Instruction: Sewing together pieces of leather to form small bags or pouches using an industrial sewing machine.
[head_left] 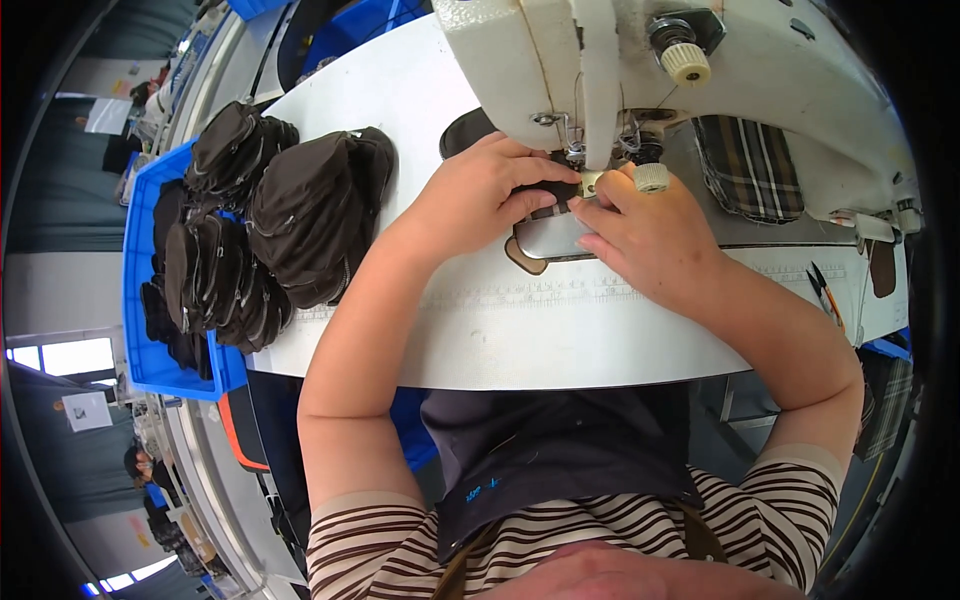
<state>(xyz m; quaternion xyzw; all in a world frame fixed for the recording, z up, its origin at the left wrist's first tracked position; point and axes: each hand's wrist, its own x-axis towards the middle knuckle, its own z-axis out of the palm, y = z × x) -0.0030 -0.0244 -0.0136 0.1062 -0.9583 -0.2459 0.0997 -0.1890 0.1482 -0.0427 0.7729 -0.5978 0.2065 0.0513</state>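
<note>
A dark brown fabric piece (466, 131) with a rounded end lies under the needle area of a white sewing machine (530, 75). My left hand (475, 200) presses on it, thumb and fingers closed about its near part, where a bit of plaid cloth shows. Close by the presser foot, my right hand (655, 230) has its fingers curled, their tips at the piece's right edge; the palm side is hidden. Below the hands is a metal plate (550, 238), with a small tan-edged dark tab (525, 258) beside it.
At left, several dark brown zippered pouches (315, 215) are heaped on the white table (480, 345) and in a blue bin (140, 330). Folded plaid cloth (750, 170) lies under the machine arm. Thread snips (828, 292) rest at right. People work in the background.
</note>
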